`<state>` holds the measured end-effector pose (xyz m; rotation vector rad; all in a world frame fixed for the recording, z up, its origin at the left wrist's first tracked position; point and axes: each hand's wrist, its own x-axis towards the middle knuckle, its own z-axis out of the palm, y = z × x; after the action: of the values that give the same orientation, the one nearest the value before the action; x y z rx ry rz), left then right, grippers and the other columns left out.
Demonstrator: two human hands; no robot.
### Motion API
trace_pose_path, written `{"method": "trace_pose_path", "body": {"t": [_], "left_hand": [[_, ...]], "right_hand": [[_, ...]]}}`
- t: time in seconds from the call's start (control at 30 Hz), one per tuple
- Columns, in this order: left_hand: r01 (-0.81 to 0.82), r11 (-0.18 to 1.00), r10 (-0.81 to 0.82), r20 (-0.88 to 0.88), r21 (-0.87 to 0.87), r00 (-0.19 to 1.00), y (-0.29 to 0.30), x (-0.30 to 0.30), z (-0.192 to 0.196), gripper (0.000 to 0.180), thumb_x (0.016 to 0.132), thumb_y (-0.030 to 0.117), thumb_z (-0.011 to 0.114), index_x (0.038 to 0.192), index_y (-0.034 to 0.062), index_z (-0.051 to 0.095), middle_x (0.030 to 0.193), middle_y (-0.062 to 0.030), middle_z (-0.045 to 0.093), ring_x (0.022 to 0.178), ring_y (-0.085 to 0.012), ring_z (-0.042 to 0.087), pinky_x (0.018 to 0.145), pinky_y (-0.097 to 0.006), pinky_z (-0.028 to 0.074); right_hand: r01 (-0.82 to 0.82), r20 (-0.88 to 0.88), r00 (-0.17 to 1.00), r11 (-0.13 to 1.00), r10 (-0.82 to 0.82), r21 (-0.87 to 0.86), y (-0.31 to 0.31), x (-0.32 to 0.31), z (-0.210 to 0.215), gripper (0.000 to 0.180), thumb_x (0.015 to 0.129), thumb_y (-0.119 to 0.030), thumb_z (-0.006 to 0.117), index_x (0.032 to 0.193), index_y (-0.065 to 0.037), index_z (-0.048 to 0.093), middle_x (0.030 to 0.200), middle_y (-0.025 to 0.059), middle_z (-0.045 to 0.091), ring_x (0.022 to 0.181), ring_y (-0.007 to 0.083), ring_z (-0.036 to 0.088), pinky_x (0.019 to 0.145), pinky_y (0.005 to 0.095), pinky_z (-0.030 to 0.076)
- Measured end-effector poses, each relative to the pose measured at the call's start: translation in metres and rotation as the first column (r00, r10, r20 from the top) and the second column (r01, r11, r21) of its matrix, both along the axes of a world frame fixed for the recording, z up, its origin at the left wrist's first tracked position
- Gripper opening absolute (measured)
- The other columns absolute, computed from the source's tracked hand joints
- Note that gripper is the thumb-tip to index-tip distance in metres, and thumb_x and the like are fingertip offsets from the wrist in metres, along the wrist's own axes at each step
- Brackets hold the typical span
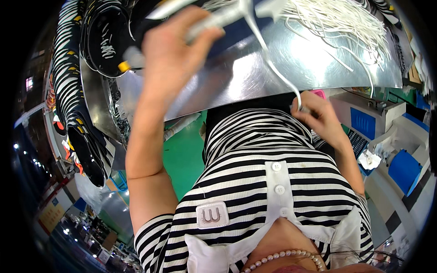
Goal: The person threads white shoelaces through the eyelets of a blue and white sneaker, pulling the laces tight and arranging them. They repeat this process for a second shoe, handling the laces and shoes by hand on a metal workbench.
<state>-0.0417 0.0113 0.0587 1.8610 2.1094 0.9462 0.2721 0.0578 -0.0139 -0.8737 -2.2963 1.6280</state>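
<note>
Fingers of the left hand [170, 51] curl around a blurred pale piece [219, 19], upper left, as the right hand [322, 113], centre right, pinches a white lace [274, 68], best drawn evenly taut.

A green floor [183, 159] shows beneath the metal table [241, 77]

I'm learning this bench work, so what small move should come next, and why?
Probably draw the white cord slightly tauter with the right hand: that hand pinches it, the cord bends on its way up, and the left hand grips a blurred pale item.
</note>
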Motion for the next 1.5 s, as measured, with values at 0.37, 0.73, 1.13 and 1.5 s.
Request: {"method": "trace_pose_path", "body": {"t": [0.37, 0.73, 1.13, 1.5], "left_hand": [[0.156, 0.958, -0.194, -0.142, -0.239, 0.971, 0.003, 0.029, -0.015, 0.027, 0.092, 0.024, 0.064, 0.108, 0.0016, 0.066, 0.098, -0.0171, 0.068, 0.085, -0.0325, 0.065, 0.075, -0.038, 0.05], [0.053, 0.932, -0.025, 0.082, -0.36, 0.996, 0.035, 0.033, -0.042, 0.019, 0.086, 0.028, 0.066, 0.085, 0.0102, 0.073, 0.062, -0.0079, 0.064, 0.058, -0.0255, 0.062, 0.057, -0.036, 0.047], [0.095, 0.922, -0.074, 0.069, -0.376, 0.995, 0.04, 0.028, -0.044, 0.019, 0.086, 0.024, 0.068, 0.087, 0.0051, 0.071, 0.063, -0.0069, 0.063, 0.061, -0.0195, 0.061, 0.06, -0.032, 0.048], [0.205, 0.93, -0.182, 0.102, -0.305, 0.978, 0.025, 0.03, -0.046, 0.025, 0.08, 0.004, 0.072, 0.104, 0.0003, 0.068, 0.086, -0.0094, 0.07, 0.077, -0.0167, 0.067, 0.076, -0.029, 0.053]], "right_hand": [[0.25, -0.413, 0.892, 0.961, -0.182, 0.116, 0.076, -0.124, 0.006, 0.019, 0.089, -0.013, 0.07, 0.102, -0.001, 0.067, 0.078, -0.0005, 0.066, 0.066, 0.0031, 0.052, 0.058, 0.0179, 0.04], [0.309, -0.39, 0.861, 0.945, -0.326, -0.107, 0.083, -0.131, -0.004, 0.026, 0.09, -0.011, 0.066, 0.111, 0.001, 0.055, 0.074, 0.0038, 0.061, 0.062, 0.0114, 0.056, 0.056, 0.03, 0.045], [0.183, -0.089, 0.979, 0.982, -0.186, -0.04, 0.053, -0.089, 0.001, 0.014, 0.095, -0.015, 0.061, 0.094, -0.002, 0.057, 0.071, 0.0038, 0.065, 0.059, 0.0096, 0.054, 0.055, 0.0246, 0.041], [0.225, -0.078, 0.974, 0.859, -0.213, 0.461, 0.038, -0.126, -0.026, 0.017, 0.092, -0.015, 0.061, 0.094, -0.001, 0.052, 0.071, 0.0162, 0.065, 0.065, 0.0323, 0.066, 0.06, 0.04, 0.051]]}}
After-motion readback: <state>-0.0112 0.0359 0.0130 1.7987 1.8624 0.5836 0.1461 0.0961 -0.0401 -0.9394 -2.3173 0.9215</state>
